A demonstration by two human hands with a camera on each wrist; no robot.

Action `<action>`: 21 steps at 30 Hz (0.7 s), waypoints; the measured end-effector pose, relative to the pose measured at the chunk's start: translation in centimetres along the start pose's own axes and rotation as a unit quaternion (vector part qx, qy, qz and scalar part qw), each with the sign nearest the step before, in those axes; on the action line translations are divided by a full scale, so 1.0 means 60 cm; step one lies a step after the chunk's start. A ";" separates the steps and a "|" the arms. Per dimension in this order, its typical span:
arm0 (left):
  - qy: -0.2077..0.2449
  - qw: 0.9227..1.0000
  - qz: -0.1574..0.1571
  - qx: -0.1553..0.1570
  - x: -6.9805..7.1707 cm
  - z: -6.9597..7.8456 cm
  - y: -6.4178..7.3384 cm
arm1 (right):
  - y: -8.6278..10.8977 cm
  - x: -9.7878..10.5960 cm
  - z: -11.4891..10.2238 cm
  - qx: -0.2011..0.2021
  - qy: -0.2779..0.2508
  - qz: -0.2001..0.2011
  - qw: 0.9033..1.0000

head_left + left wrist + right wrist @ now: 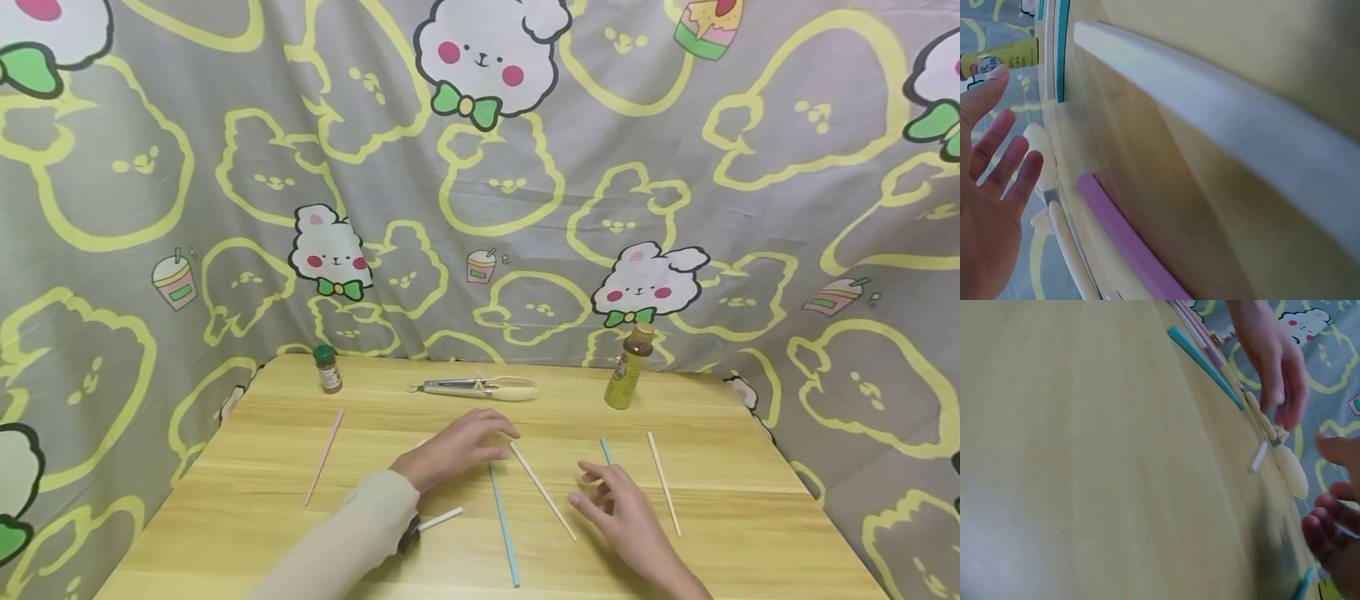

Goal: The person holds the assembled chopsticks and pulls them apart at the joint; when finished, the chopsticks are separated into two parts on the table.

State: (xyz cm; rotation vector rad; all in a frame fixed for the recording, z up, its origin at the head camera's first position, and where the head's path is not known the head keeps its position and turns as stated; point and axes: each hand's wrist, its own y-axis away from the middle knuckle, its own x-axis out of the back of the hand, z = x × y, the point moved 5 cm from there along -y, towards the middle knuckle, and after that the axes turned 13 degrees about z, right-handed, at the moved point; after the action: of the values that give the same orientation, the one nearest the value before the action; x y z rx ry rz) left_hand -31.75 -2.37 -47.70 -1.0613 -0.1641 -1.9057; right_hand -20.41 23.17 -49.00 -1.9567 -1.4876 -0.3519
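Observation:
Several slim tapered chopsticks lie apart on the wooden table (247,467). My left hand (461,446) hovers palm down, its fingertips near the far end of a white chopstick (543,493); a blue chopstick (504,525) runs just below it. Loosely bent fingers, holding nothing, show on my right hand (622,512), which partly covers another blue chopstick (606,451). To its right is a second white chopstick (664,483). Another white chopstick (442,518) is partly hidden under my left forearm. A purple-pink chopstick (1129,240) appears in the left wrist view.
A pink chopstick (324,457) lies far left. Along the back stand a small green-capped jar (327,371) and a yellow-labelled bottle (630,371), with metal tongs (476,387) lying between them. A patterned grey curtain (510,208) hangs behind and at both sides.

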 end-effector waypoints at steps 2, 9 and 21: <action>-0.015 1.000 -0.015 -0.012 -0.010 0.003 -0.009 | 0.006 -0.011 0.003 -0.012 0.001 -0.025 1.000; -0.076 0.995 -0.066 -0.025 -0.040 0.009 -0.028 | 0.017 -0.033 0.001 0.017 0.048 -0.070 0.996; -0.124 0.989 -0.069 -0.044 -0.047 0.016 -0.039 | 0.014 -0.043 -0.009 0.053 0.071 -0.055 0.995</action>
State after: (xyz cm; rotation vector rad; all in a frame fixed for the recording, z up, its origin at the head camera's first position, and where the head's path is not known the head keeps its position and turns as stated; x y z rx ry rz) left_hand -32.39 1.26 -48.49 -1.3773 -0.3041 -1.9128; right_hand -20.34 20.77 -50.34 -1.7340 -1.4942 -0.4418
